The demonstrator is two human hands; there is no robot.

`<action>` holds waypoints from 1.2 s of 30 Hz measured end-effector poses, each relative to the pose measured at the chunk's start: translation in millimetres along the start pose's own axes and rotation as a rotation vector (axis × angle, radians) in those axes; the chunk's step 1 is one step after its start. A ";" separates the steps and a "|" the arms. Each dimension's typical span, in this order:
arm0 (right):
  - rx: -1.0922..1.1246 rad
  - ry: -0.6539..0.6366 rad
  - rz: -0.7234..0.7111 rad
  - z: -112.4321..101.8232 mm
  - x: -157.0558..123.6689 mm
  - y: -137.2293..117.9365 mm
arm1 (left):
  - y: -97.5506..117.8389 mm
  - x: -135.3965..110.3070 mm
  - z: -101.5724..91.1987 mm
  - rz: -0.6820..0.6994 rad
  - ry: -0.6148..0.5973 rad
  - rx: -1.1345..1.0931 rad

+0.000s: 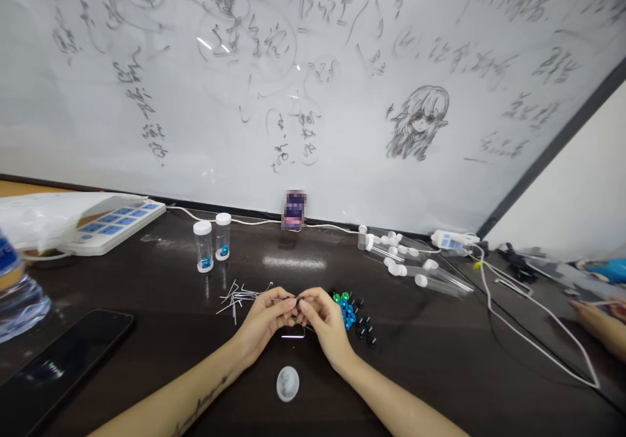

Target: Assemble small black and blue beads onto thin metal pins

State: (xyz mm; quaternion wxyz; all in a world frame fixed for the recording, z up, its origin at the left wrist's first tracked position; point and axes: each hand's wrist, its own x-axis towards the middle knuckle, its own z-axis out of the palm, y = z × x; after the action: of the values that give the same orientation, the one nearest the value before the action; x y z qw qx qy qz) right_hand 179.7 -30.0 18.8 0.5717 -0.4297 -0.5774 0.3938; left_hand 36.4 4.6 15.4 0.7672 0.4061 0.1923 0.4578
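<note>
Squarely, metal pin (287, 300) between the grips, left hand (264, 321) and right hand (327, 323) both pinching it

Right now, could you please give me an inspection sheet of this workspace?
Surface: dark table, glossy, no spills seen.
Job's things: metal pins heaped left of the hands; small coloured parts on their right; two capped vials upright behind.
Clutter: phone, water bottle, loose cap, empty tubes lying flat.
Hands: left hand and right hand both pinch one thin pin.
Cables: white cable loops beside a power strip.
Surroundings: whiteboard behind; another person's hand at right edge.
</note>
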 end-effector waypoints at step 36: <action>-0.316 -0.006 -0.130 -1.9 -4.2 -0.4 | -4.4 3.2 -6.6 -0.026 -0.018 0.015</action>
State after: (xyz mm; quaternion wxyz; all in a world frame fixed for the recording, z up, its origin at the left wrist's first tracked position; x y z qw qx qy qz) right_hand 181.5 -34.2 17.9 0.5196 -0.4746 -0.6605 0.2616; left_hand 36.0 9.2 8.3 0.7717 0.4135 0.1941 0.4425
